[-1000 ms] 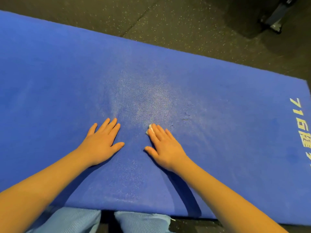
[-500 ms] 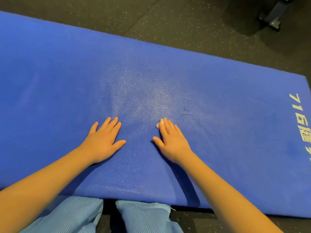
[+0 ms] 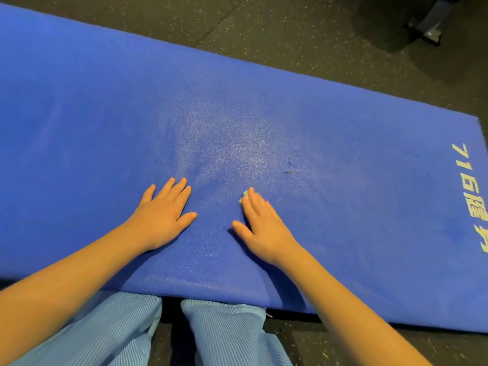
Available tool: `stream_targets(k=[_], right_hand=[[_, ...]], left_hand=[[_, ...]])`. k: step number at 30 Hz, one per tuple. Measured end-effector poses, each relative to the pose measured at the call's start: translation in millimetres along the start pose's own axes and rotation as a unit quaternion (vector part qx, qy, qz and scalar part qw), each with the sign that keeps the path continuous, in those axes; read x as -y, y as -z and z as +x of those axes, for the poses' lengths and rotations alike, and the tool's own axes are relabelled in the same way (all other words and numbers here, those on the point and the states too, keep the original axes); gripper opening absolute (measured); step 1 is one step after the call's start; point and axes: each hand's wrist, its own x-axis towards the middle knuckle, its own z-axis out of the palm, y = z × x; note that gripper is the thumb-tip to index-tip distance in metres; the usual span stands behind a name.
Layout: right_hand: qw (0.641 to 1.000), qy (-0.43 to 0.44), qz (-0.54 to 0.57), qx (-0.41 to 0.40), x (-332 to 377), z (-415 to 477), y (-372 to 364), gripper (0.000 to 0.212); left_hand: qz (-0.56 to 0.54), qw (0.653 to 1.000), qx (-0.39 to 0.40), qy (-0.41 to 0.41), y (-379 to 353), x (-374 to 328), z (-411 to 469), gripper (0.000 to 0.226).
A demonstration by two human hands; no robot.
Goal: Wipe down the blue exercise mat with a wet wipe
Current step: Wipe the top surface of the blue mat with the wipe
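Observation:
The blue exercise mat point(image 3: 343, 180) lies across the dark floor, with pale lettering at its right end. My right hand point(image 3: 260, 225) lies flat on the mat with straight fingers and presses a small white wet wipe point(image 3: 244, 196) under the fingertips; only a bit of the wipe shows. My left hand point(image 3: 162, 215) rests flat on the mat to its left, fingers spread, holding nothing. A paler, sheeny patch of mat spreads just beyond both hands.
Dark speckled rubber floor point(image 3: 290, 35) surrounds the mat. A piece of dark equipment point(image 3: 427, 25) stands at the far right corner. My knees in light blue trousers point(image 3: 221, 336) sit against the mat's near edge.
My right hand with the wipe slid a short way right and back toward me over the mat. The left hand stayed planted. The view tilted down, showing more of my knees.

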Motion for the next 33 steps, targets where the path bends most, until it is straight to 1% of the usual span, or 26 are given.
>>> stream_targets(k=[2,4,6,9,10,11,12,15,17,19,21,23,25,27,29,31,33], right_hand=[[0.996,0.086,0.014,0.017,11,-27,-7,0.092],[0.989,0.145,0.01,0.037,8,-59,-11,0.089],[0.988,0.153,-0.012,0.031,-9,-74,-7,0.085],[0.992,0.119,-0.039,0.016,-13,-55,-2,0.094],[0.992,0.12,-0.033,0.017,-6,-46,-2,0.096],[0.991,0.133,-0.019,0.024,3,-39,-4,0.093],[0.987,0.154,-0.003,0.041,11,-38,-5,0.085],[0.974,0.211,0.026,0.083,10,-69,-5,0.063],[0.974,0.21,0.033,0.082,-13,-97,-1,0.057],[0.977,0.199,0.011,0.075,-31,-109,3,0.057],[0.979,0.186,0.002,0.076,-28,-101,1,0.06],[0.977,0.199,0.025,0.072,-8,-87,-4,0.061],[0.973,0.215,0.045,0.075,8,-86,-7,0.058],[0.972,0.216,0.05,0.077,3,-102,-7,0.054],[0.976,0.211,0.037,0.051,-17,-122,-9,0.053],[0.984,0.18,0.008,0.021,-34,-125,-12,0.054],[0.991,0.131,0.018,-0.007,-33,-117,-15,0.061]], left_hand=[[0.0,1.0,-0.003,-0.01,-2,0,-3,0.07],[0.0,1.0,-0.007,-0.019,-4,0,-6,0.07],[-0.002,1.0,-0.007,-0.023,-5,0,-7,0.07],[-0.005,1.0,-0.013,-0.023,-7,1,-6,0.077],[-0.005,1.0,-0.017,-0.023,-7,1,-6,0.075],[-0.004,1.0,-0.019,-0.023,-8,0,-6,0.071],[-0.001,1.0,-0.019,-0.022,-9,0,-6,0.069],[0.004,0.999,-0.022,-0.023,-7,1,-8,0.073],[-0.001,0.999,-0.023,-0.023,-7,1,-8,0.071],[-0.007,0.999,-0.026,-0.023,-7,0,-9,0.068],[-0.007,0.999,-0.032,-0.024,-7,0,-9,0.067],[-0.007,0.999,-0.034,-0.023,-8,0,-8,0.067],[-0.005,0.999,-0.033,-0.023,-8,0,-8,0.067],[-0.005,0.999,-0.035,-0.023,-7,0,-10,0.067],[-0.007,0.999,-0.037,-0.023,-7,0,-11,0.067],[-0.007,0.999,-0.038,-0.023,-7,0,-12,0.066],[-0.001,0.999,-0.037,-0.022,-7,0,-11,0.066]])
